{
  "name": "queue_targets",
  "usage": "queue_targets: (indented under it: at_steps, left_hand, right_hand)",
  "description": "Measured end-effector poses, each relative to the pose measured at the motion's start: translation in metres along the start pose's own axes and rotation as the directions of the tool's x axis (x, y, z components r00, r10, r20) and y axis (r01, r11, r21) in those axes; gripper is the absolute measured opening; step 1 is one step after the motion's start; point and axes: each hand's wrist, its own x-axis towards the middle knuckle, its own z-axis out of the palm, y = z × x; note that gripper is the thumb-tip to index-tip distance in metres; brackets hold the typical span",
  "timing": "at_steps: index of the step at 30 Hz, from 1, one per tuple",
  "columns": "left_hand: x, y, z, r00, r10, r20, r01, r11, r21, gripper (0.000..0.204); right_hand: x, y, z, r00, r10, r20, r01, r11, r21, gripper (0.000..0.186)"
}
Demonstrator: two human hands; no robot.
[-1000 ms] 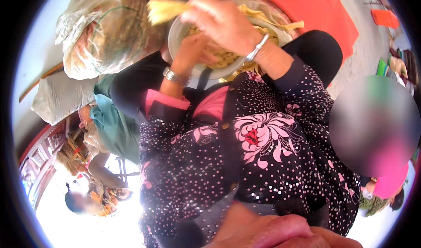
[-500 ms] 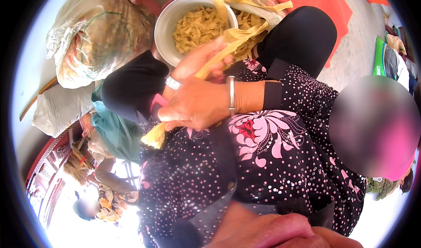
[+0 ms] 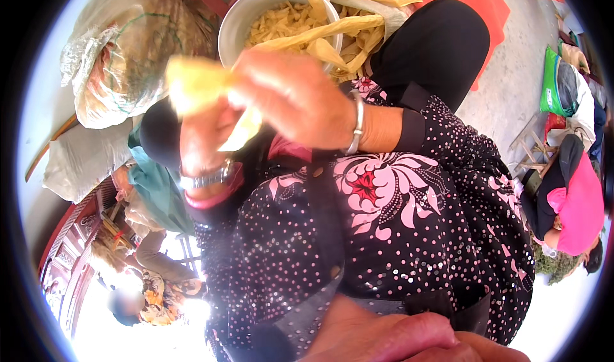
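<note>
Bunch: pale yellow, soft-looking folded bunch (image 3: 197,84), left of upper centre, raised at the hands; blurred.
Right hand: the right hand (image 3: 291,96), silver bangle at its wrist (image 3: 357,122), has fingers closed together on the bunch's right end.
Left hand: the left hand (image 3: 206,135), metal-banded watch (image 3: 206,178) at its wrist, sits just below the bunch; fingers blurred and partly covered, cannot tell if gripping.
Strip: long, flat yellow ribbon-like strip (image 3: 304,39), running from beside the right hand across the bowl; join with the bunch unclear.
Bowl: round white bowl (image 3: 231,39), upper centre, holding short yellow folded pieces (image 3: 278,22).
Handling: probably light, limp, easily creased, perhaps prone to tearing; best pinched where folds gather.
Axis: bunch lies roughly level, loose end pointing left; strip's long axis rises gently toward upper right.
Nearby: bulging translucent plastic sack (image 3: 134,55), upper left.
</note>
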Motion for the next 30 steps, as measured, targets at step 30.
queue_targets:
  at_steps: [30]
  left_hand:
    - [0.034,-0.015,0.034,0.952,0.238,0.192,-0.152,0.912,-0.381,0.044]
  right_hand:
    - [0.004,0.027,-0.067,0.938,0.167,0.303,-0.142,0.985,-0.102,0.027]
